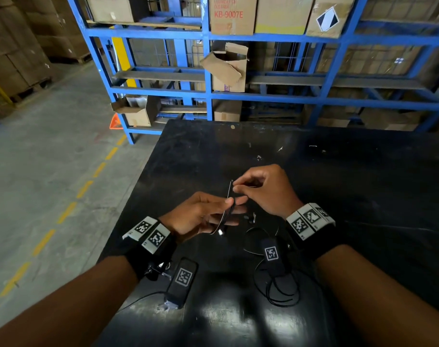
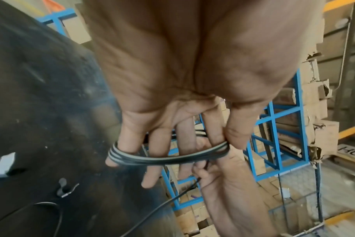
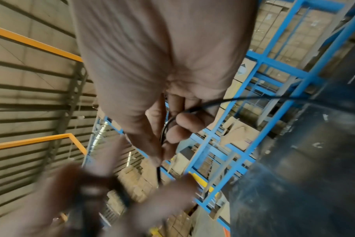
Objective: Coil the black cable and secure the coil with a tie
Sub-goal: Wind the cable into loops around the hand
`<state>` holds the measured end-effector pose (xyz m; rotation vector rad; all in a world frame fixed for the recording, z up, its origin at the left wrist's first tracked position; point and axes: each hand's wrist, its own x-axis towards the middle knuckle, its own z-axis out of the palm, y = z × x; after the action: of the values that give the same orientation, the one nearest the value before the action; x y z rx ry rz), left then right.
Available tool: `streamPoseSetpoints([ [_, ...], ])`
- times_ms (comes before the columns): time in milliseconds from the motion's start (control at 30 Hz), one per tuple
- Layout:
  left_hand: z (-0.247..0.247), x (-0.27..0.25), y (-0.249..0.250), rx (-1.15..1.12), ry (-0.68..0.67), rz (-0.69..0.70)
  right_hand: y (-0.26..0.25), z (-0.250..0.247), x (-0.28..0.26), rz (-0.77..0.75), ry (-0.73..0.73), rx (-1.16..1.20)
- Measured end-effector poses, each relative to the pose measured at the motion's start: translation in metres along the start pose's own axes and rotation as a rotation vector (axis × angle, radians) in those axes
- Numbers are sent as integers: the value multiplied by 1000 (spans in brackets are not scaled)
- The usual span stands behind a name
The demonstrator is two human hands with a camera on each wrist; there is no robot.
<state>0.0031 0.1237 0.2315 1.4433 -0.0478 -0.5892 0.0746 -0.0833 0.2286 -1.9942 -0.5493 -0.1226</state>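
The thin black cable (image 1: 229, 196) is wound in several turns round the straight fingers of my left hand (image 1: 228, 206), above the black table (image 1: 363, 184). In the left wrist view the turns (image 2: 168, 158) cross all the fingers, and the thumb pins them against the forefinger. My right hand (image 1: 234, 186) pinches the free strand just above the coil between thumb and forefinger. The right wrist view shows that strand (image 3: 253, 99) trailing off toward the table. I cannot pick out a tie.
Two small black devices with square markers (image 1: 183, 279) (image 1: 271, 254) lie near the table's front edge. Loose loops of thin cable (image 1: 281, 294) lie by them. A small clip-like piece (image 2: 64, 190) is on the table. Blue racks with cartons (image 1: 228, 71) stand behind.
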Motion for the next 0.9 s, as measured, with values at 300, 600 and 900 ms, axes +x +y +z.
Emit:
streamPoseSetpoints([
  [300, -12, 16, -1, -21, 259, 122, -27, 15, -20, 36, 131, 276],
  [600, -34, 16, 42, -673, 98, 378, -5, 43, -59, 377, 156, 823],
  [900, -15, -4, 45, -677, -340, 338, 25, 33, -56, 498, -13, 711],
])
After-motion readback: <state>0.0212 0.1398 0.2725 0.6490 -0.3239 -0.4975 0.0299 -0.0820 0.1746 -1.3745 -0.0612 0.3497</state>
